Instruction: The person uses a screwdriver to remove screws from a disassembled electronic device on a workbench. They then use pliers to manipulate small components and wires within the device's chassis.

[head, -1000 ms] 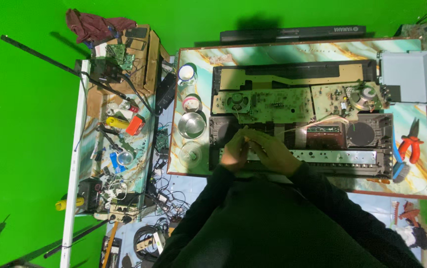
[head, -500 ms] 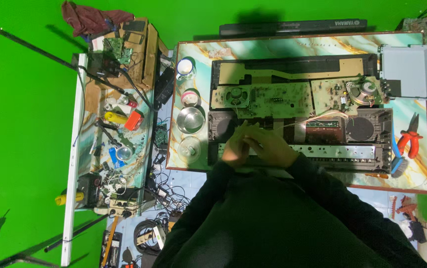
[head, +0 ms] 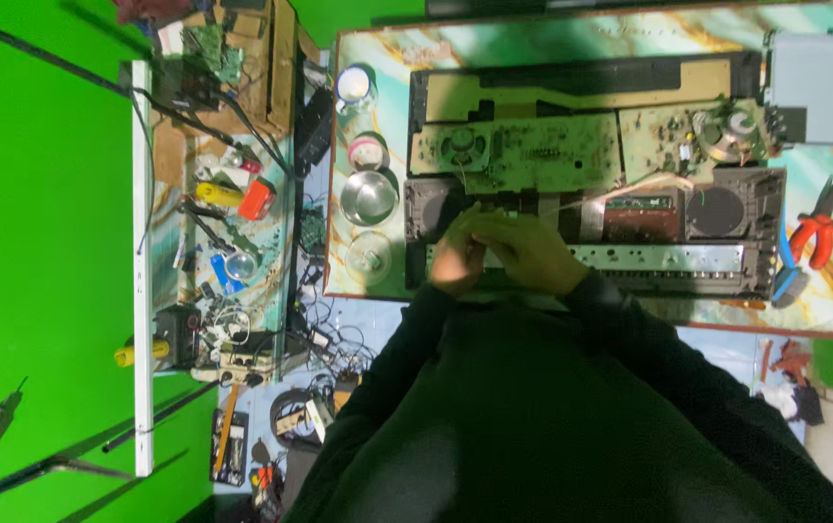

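One head-worn camera looks steeply down from well above the worktable (head: 392, 58), both hands near frame centre

What may be a cardboard box (head: 271, 58) stands upper left.

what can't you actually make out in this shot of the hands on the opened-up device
Head view only:
- Fingers of the left hand and right hand: bunched together and blurred, so whether they hold anything is unclear.
- The part of the opened device beneath both hands: hidden by them.
- Parts on the green circuit board: too small to identify.
- Grey box: partly cut off by the top edge.
- Table's near edge: covered by the dark sleeves.
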